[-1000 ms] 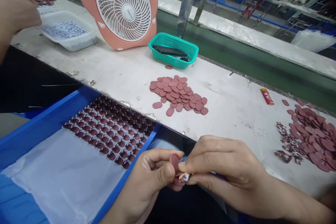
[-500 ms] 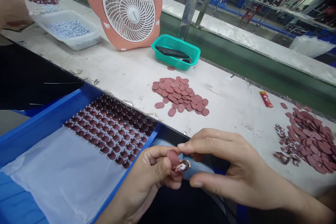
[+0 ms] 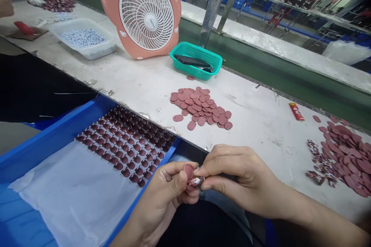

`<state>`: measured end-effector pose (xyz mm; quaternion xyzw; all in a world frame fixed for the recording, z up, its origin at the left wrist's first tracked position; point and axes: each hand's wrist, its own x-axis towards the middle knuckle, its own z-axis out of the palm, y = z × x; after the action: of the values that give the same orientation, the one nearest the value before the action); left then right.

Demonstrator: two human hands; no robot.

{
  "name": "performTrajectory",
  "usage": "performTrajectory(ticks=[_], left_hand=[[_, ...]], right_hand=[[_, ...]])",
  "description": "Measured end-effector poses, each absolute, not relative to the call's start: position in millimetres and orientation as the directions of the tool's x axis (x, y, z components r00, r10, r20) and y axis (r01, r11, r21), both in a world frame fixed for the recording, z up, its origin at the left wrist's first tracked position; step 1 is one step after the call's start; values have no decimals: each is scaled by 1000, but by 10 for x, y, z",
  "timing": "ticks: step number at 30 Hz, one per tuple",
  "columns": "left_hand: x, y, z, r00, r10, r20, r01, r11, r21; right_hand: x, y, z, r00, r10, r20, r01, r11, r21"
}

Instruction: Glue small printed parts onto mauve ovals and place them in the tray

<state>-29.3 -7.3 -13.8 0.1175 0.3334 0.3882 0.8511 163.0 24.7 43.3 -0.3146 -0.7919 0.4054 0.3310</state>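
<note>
My left hand (image 3: 168,191) is closed on a flat reddish-brown oval disc (image 3: 188,170), held between thumb and fingers above my lap. A small glossy brown-and-white piece (image 3: 196,181) sits against the disc. Thumb and fingertips of my right hand (image 3: 243,179) pinch the outer end of that piece. Similar oval discs lie in a pile (image 3: 199,106) on the table in front, some with small holes. Farther right is a larger heap of discs (image 3: 348,154), with several small brown-and-white pieces (image 3: 317,162) beside it.
Left of my lap, a blue crate (image 3: 89,117) holds rows of dark-red assembled pieces on a white sheet (image 3: 78,189). Along the table stand a pink fan (image 3: 150,21), a green basket (image 3: 197,73) and a white tray (image 3: 101,51). A red tube (image 3: 296,111) lies to the right.
My right hand has moved left, and its spread thumb and fingers have closed on the small piece at the disc. The view has shifted slightly.
</note>
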Motion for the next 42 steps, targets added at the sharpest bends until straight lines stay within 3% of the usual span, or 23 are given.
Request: performTrajectory(ticks=[14,26,30,34,37,42], left_hand=[[-356,-58,-215,368,732,-574,-633,649,422],[-466,-23,-251,415,728,-546,-554,678,483],[-478,4,-319,264,797,-544,-620,572,537],[-388,26,-351,30,838,-545,-662,425,617],[-337,67,-351,-50,861,-506,-671,347,656],[-395,134,-384,-135,863,-486,-673,280,684]], right_hand=[[1491,315,286,-580,770,265,212,457,-864],[1502,405,371,-631,757,172,282,430,-858],[1432,418,267,-537,775,334,432,593,-680],[1275,415,63,-531,634,562,595,751,-285],[1164,408,-47,-600,518,609,610,790,-71],[1018,479,-129,-656,486,577,571,820,-42]])
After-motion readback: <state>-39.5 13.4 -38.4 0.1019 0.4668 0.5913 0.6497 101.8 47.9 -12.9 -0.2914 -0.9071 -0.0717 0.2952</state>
